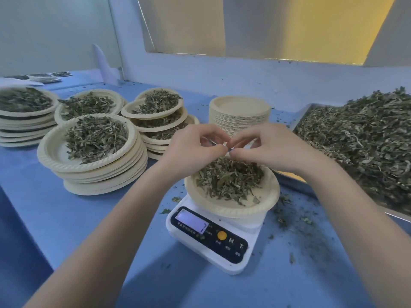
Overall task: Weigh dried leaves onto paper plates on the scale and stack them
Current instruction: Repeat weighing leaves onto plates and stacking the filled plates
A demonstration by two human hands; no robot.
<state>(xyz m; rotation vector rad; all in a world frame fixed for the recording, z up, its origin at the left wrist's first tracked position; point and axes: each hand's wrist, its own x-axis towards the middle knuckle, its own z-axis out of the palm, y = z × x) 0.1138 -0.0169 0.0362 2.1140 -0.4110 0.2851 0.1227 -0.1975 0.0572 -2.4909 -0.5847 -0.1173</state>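
A: Progress?
B: Several filled stacks on the desk's left side — many portions done. One plate of leaves sits on the scale.
A: Hands?
B: Left hand, right hand pinch together something small above it — cannot tell what. Tray heaped, empty plates remain.

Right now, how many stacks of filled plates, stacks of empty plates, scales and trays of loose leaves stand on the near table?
Stacks of filled plates: 4
Stacks of empty plates: 1
Scales: 1
Trays of loose leaves: 1
Total: 7
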